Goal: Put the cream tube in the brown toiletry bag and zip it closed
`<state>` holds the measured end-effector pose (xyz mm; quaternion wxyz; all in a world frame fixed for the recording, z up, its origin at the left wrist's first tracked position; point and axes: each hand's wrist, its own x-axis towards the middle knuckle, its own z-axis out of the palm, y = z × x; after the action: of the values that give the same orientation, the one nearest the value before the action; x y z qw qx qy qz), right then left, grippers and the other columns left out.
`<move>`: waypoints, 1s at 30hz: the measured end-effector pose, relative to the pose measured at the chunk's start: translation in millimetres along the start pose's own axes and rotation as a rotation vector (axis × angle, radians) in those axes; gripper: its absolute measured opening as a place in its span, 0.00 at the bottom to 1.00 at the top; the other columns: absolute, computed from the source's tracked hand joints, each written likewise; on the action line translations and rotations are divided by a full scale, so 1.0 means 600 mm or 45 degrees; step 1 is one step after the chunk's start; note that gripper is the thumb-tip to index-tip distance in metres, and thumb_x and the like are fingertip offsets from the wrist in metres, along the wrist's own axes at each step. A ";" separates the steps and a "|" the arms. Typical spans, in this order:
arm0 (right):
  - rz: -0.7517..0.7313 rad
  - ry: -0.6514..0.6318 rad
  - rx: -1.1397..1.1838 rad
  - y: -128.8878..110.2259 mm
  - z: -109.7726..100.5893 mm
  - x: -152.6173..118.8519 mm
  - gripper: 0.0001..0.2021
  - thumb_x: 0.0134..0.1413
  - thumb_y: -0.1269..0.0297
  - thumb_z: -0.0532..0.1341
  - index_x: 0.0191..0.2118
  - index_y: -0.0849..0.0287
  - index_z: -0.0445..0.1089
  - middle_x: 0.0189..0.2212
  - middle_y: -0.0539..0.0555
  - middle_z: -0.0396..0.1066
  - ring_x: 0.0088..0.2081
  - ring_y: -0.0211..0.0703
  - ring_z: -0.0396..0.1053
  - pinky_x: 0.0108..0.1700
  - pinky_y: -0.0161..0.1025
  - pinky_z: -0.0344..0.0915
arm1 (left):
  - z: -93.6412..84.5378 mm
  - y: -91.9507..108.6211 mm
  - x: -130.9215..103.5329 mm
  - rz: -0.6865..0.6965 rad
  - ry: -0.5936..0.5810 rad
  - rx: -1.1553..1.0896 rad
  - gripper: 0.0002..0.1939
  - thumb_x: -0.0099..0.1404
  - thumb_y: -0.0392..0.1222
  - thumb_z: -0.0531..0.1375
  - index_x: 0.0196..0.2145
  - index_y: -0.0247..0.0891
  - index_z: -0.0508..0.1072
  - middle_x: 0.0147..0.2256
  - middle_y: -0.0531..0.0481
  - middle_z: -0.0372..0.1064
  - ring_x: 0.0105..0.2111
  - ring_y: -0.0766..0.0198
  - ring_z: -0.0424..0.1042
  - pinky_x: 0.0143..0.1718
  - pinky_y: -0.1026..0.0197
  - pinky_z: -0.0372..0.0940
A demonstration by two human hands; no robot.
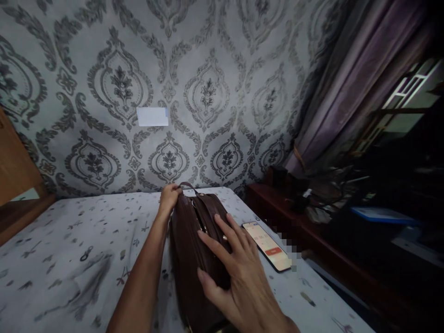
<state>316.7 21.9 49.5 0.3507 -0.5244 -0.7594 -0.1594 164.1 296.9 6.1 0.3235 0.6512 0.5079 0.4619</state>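
Two bare hands are seen, set well apart from each other on one brown bag. The left hand (169, 198) is placed at the far left corner of the bag (189, 263), its fingers curled and clamped on the edge beside the base of the handle; its fingertips are partly hidden. The right hand (239, 273) is held over the nearer right part of the bag, palm down, with its fingers spread and nothing gripped between them; whether the bag's top is pressed by the fingertips cannot be told. One thin handle (188, 183) is raised in a loop at the bag's far end. Gold-coloured zip teeth are shown along the top, partly covered by the right hand. The bag is laid lengthwise, pointing away, on one white cloth (86, 231) printed with small scattered figures. One phone (268, 245) is placed face up on the cloth, just to the right of the bag, with its screen lit and one orange-red bar displayed. Behind, one wall (208, 55) is covered with grey patterned paper, and on it one pale rectangle (152, 116) is seen. At the right, one purple curtain (357, 83) is hung, gathered by one tie; at the left, wooden furniture (17, 162) is partly shown.
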 end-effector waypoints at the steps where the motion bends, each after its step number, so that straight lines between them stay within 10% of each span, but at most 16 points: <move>1: 0.009 -0.012 0.008 0.000 -0.001 0.000 0.27 0.51 0.63 0.63 0.59 0.46 0.69 0.67 0.58 0.58 0.68 0.64 0.54 0.60 0.69 0.60 | 0.000 0.004 -0.001 -0.007 0.000 0.008 0.15 0.69 0.51 0.61 0.36 0.33 0.72 0.33 0.51 0.70 0.32 0.65 0.70 0.36 0.58 0.69; 15: 0.070 -0.121 0.017 -0.003 -0.005 0.002 0.27 0.49 0.62 0.65 0.58 0.48 0.70 0.67 0.60 0.58 0.69 0.66 0.50 0.62 0.70 0.55 | -0.005 0.050 -0.014 -0.011 -0.010 -0.092 0.14 0.69 0.48 0.61 0.32 0.33 0.71 0.30 0.53 0.68 0.30 0.66 0.69 0.35 0.60 0.68; 30: 0.166 -0.188 0.066 -0.018 -0.016 0.011 0.25 0.53 0.55 0.65 0.58 0.48 0.71 0.67 0.62 0.59 0.69 0.67 0.50 0.63 0.70 0.51 | -0.035 0.090 -0.011 -0.320 -0.437 0.099 0.13 0.69 0.46 0.61 0.44 0.33 0.72 0.38 0.48 0.72 0.34 0.65 0.73 0.35 0.59 0.72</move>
<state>309.0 15.9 62.3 0.3169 -0.5738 -0.7512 -0.0776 164.0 274.6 60.0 0.4349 0.6640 0.5400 0.2801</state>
